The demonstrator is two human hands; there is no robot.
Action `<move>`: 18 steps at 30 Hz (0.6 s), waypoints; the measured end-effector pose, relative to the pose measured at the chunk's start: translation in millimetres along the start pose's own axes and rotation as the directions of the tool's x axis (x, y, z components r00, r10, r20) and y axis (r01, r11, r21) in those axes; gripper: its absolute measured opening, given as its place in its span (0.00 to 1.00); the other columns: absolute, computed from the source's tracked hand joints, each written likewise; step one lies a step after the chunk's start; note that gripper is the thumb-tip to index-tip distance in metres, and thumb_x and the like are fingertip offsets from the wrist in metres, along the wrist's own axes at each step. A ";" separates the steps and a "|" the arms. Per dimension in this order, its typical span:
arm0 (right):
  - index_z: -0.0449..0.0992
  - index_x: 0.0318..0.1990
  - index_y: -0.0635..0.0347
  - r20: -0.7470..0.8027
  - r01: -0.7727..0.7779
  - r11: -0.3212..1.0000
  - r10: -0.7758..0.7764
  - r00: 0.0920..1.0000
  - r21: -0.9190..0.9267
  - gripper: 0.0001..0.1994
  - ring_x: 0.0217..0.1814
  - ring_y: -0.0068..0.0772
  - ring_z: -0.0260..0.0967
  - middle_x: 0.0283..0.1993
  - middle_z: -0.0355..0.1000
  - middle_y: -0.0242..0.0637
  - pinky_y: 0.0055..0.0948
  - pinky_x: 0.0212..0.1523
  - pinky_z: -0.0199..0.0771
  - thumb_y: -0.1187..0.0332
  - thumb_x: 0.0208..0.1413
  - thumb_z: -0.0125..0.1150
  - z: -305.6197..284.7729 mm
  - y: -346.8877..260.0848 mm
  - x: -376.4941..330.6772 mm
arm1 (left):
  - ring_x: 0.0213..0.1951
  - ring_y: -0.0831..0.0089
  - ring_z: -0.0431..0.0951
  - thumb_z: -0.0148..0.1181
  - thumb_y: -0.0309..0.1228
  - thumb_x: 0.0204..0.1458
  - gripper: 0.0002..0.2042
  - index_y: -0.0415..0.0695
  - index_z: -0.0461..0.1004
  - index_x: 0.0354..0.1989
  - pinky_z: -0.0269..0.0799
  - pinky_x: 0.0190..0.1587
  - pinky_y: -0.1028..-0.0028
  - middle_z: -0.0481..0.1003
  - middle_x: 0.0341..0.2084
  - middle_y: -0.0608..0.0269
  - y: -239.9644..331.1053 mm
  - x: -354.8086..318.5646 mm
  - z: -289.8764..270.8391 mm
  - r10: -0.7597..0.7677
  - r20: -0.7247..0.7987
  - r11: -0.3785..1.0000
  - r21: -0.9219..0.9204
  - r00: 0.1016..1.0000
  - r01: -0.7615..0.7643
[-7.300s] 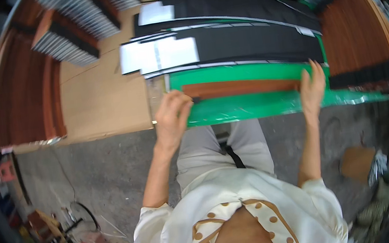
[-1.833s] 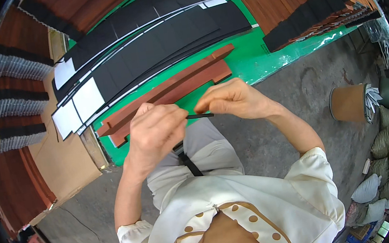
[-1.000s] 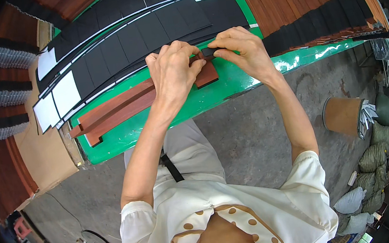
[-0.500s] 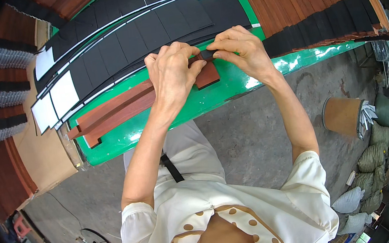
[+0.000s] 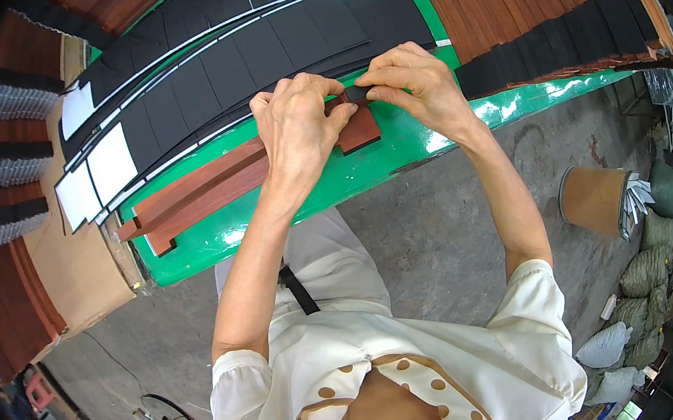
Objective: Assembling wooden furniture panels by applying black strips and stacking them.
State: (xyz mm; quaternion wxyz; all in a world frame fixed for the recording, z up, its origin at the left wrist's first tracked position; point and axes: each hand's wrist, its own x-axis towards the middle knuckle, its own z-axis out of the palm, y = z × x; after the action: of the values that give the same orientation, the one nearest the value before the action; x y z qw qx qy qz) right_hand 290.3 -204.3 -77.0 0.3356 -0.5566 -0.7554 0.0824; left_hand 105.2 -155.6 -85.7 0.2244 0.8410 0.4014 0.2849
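My left hand (image 5: 295, 122) is closed around a narrow reddish-brown wood-look strip (image 5: 181, 195), close to its right end. Pinched between the thumb and fingers of my right hand (image 5: 423, 90) is a small black piece (image 5: 353, 93) at that same end. My left fingertips touch it too. Under the strip lies a wider reddish-brown board (image 5: 358, 131) with notched ends, flat on the green tabletop (image 5: 412, 136). My left hand covers the middle of both brown pieces. How the black piece joins the strip is partly hidden by my fingers.
Black sheets (image 5: 249, 60) with white edges lie in rows beyond my hands. Stacked brown strips with black ends (image 5: 539, 5) stand at the right, and more stacks (image 5: 7, 160) at the left. A brown bin (image 5: 593, 202) stands on the floor at the right, near several sacks (image 5: 643, 276).
Both hands keep nearly the same place and grip. My right fingers have shifted very slightly at the black piece, and a little more of its surface shows.
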 end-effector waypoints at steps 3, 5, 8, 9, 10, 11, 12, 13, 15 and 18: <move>0.80 0.34 0.55 0.012 -0.019 1.000 0.019 1.000 -0.002 0.09 0.39 0.31 0.67 0.34 0.73 0.27 0.30 0.39 0.69 0.68 0.42 0.65 -0.5 -0.3 0.8 | 0.34 0.69 0.73 0.69 0.33 0.36 0.09 0.45 0.79 0.27 0.55 0.41 0.65 0.76 0.28 0.68 0.0 0.6 -0.2 -0.007 -0.011 1.000 -0.020 1.000 0.007; 0.80 0.34 0.55 0.015 -0.022 1.000 0.022 1.000 -0.001 0.09 0.39 0.31 0.67 0.34 0.73 0.27 0.30 0.39 0.69 0.68 0.42 0.65 -1.0 0.1 0.7 | 0.34 0.69 0.73 0.69 0.33 0.36 0.10 0.45 0.79 0.27 0.55 0.41 0.65 0.76 0.28 0.67 -0.1 0.6 -0.3 -0.009 -0.004 1.000 -0.022 1.000 0.009; 0.80 0.35 0.57 0.017 -0.004 1.000 0.004 1.000 0.001 0.10 0.39 0.31 0.67 0.33 0.73 0.29 0.29 0.38 0.68 0.71 0.41 0.67 -1.4 1.0 0.4 | 0.35 0.69 0.72 0.68 0.37 0.39 0.11 0.45 0.79 0.30 0.57 0.42 0.67 0.76 0.29 0.67 -0.9 0.4 -0.7 -0.001 0.025 1.000 0.011 1.000 0.001; 0.80 0.35 0.57 0.020 -0.007 1.000 0.007 1.000 -0.002 0.10 0.39 0.31 0.67 0.33 0.73 0.29 0.29 0.38 0.68 0.71 0.41 0.67 -1.2 1.1 0.3 | 0.35 0.69 0.72 0.68 0.36 0.39 0.12 0.45 0.79 0.30 0.57 0.42 0.67 0.76 0.30 0.67 -1.0 0.4 -0.5 0.000 0.025 1.000 0.017 1.000 0.000; 0.80 0.35 0.57 0.023 -0.008 1.000 0.009 1.000 -0.005 0.10 0.39 0.31 0.67 0.33 0.73 0.29 0.29 0.38 0.68 0.71 0.41 0.67 -0.9 0.8 0.8 | 0.35 0.69 0.72 0.68 0.36 0.39 0.12 0.45 0.79 0.30 0.57 0.42 0.67 0.76 0.30 0.67 -1.1 0.4 -0.8 0.000 0.024 1.000 0.024 1.000 0.000; 0.80 0.35 0.57 0.022 -0.008 1.000 0.008 1.000 -0.005 0.10 0.39 0.31 0.67 0.33 0.73 0.29 0.29 0.38 0.68 0.71 0.41 0.67 -0.9 0.5 1.2 | 0.35 0.69 0.72 0.68 0.36 0.39 0.12 0.45 0.79 0.30 0.57 0.42 0.67 0.76 0.30 0.67 -0.7 0.5 -1.0 0.000 0.024 1.000 0.024 1.000 -0.001; 0.80 0.35 0.57 0.024 -0.006 1.000 0.007 1.000 -0.008 0.10 0.39 0.31 0.67 0.33 0.73 0.29 0.28 0.38 0.68 0.71 0.41 0.67 -1.0 0.0 1.6 | 0.35 0.69 0.72 0.69 0.34 0.37 0.11 0.45 0.79 0.29 0.56 0.42 0.67 0.76 0.29 0.67 -0.1 0.7 -1.2 -0.006 0.011 1.000 0.008 1.000 0.006; 0.80 0.35 0.57 0.026 -0.006 1.000 0.006 1.000 -0.014 0.10 0.39 0.31 0.67 0.33 0.73 0.29 0.28 0.38 0.68 0.72 0.41 0.67 -1.4 0.0 1.4 | 0.35 0.69 0.73 0.69 0.32 0.36 0.10 0.45 0.79 0.29 0.55 0.42 0.66 0.77 0.29 0.68 0.6 1.1 -1.0 -0.012 -0.001 1.000 -0.011 1.000 0.012; 0.80 0.35 0.57 0.024 -0.009 1.000 0.009 1.000 -0.012 0.10 0.39 0.31 0.67 0.33 0.73 0.29 0.28 0.38 0.68 0.72 0.41 0.67 -1.3 0.1 0.8 | 0.35 0.70 0.72 0.68 0.33 0.38 0.11 0.46 0.78 0.30 0.56 0.42 0.67 0.76 0.29 0.68 1.9 1.6 -2.6 -0.007 0.005 1.000 -0.023 1.000 0.007; 0.80 0.35 0.56 0.022 -0.023 1.000 0.023 0.999 -0.013 0.09 0.39 0.31 0.67 0.34 0.73 0.28 0.30 0.38 0.69 0.70 0.42 0.66 -1.3 -1.3 0.9 | 0.34 0.71 0.72 0.68 0.34 0.40 0.11 0.46 0.78 0.33 0.57 0.42 0.69 0.76 0.30 0.69 0.9 1.4 -3.5 0.023 0.015 0.999 -0.038 1.000 -0.022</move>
State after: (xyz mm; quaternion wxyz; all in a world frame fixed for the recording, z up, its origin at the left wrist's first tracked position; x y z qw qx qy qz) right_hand 289.9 -204.3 -75.1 0.3226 -0.5664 -0.7532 0.0876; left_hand 104.1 -154.4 -82.2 0.2401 0.8432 0.3847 0.2886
